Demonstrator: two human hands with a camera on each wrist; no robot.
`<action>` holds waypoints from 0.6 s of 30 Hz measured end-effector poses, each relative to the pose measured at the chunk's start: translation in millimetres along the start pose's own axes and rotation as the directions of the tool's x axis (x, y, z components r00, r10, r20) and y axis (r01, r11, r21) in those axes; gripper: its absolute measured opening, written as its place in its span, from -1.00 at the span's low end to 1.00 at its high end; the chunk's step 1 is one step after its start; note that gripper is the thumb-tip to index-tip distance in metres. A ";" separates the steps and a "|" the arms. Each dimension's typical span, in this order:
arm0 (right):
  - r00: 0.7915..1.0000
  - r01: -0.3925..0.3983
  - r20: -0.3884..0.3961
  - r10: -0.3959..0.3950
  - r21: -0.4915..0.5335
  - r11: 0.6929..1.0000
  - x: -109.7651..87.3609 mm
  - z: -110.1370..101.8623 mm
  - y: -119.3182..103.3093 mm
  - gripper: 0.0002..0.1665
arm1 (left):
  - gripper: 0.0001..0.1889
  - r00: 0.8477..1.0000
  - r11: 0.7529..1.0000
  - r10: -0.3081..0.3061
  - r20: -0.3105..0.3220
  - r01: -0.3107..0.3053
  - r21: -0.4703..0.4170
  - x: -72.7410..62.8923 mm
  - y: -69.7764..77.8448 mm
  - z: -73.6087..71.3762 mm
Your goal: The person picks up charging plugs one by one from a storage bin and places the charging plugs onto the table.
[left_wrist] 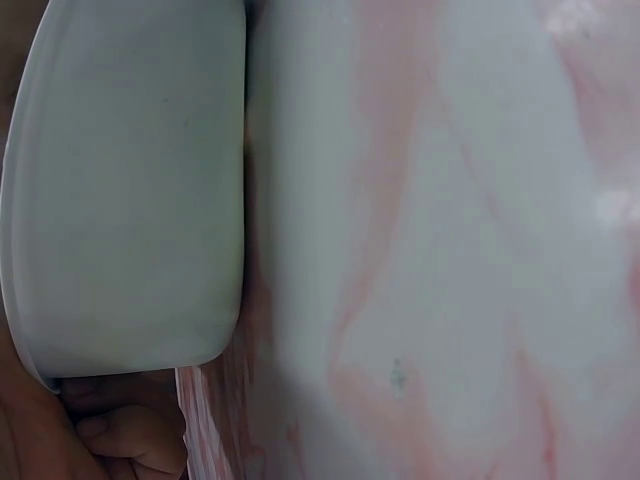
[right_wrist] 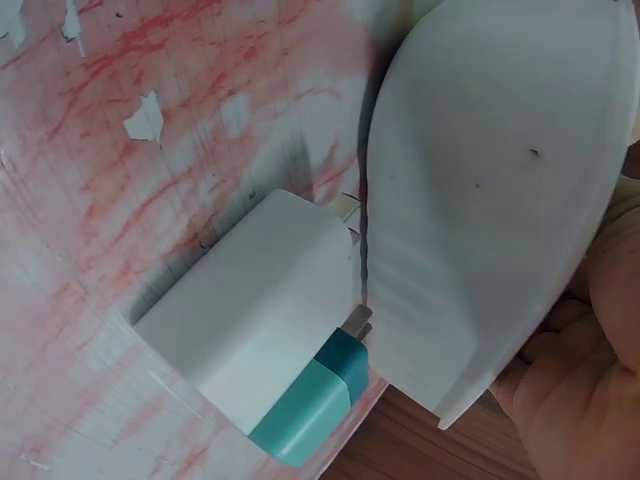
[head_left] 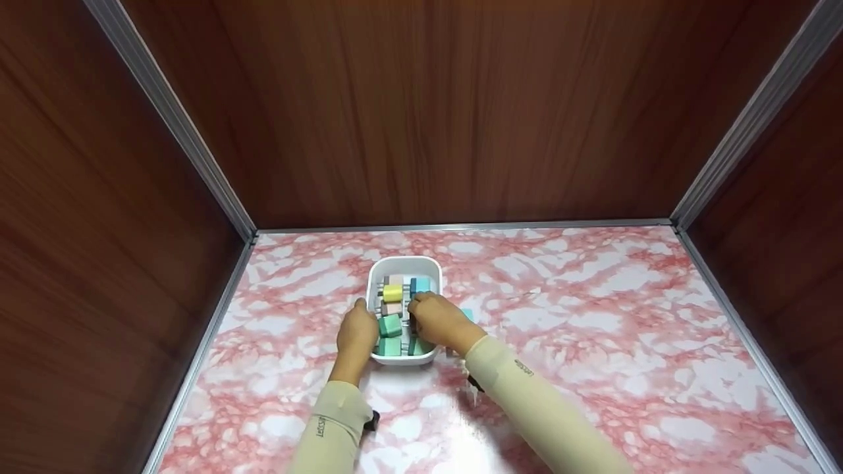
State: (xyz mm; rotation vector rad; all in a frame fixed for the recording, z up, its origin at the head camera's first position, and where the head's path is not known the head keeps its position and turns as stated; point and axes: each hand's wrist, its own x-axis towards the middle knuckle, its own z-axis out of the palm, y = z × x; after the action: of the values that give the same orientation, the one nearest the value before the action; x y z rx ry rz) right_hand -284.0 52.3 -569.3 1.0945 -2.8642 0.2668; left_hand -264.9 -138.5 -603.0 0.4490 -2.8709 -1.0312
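A white plastic tub (head_left: 404, 361) holds several plug-in chargers with metal prongs. Among them are a yellow one (head_left: 392, 293), a light blue one (head_left: 420, 285) and green ones (head_left: 390, 326). My left hand (head_left: 357, 332) grips the tub's left side, its fingers curled below the rim in the left wrist view. Reaching over the right rim, my right hand (head_left: 440, 320) has its bent fingers down among the chargers, near the blue one. Its fingertips are hidden by the hand and the tub wall, so I cannot tell what they hold.
Just right of the tub, a large white charger (right_wrist: 250, 310) and a teal charger (right_wrist: 305, 405) lie on the table, prongs toward the tub. The red-and-white marbled tabletop (head_left: 593, 329) is bordered by brown wood-grain panels (head_left: 461, 118) with metal edging.
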 end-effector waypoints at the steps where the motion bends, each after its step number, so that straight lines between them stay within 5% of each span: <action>1: 1.000 0.000 0.001 0.000 0.007 1.000 -0.1 -1.2 0.1 -0.86 | -0.57 1.000 1.000 -0.001 0.000 0.001 0.001 0.5 0.1 0.2; 18: 1.000 0.006 0.001 -0.006 0.073 0.997 -3.0 -19.7 0.1 -0.67 | -0.64 1.000 1.000 -0.017 -0.002 0.017 0.013 1.9 0.4 0.7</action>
State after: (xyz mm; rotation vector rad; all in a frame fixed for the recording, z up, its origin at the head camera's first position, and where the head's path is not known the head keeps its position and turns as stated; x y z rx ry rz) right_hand -281.8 58.0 -550.3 1.1160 -2.8731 0.3726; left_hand -266.9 -138.3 -603.4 0.4750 -2.8791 -1.0147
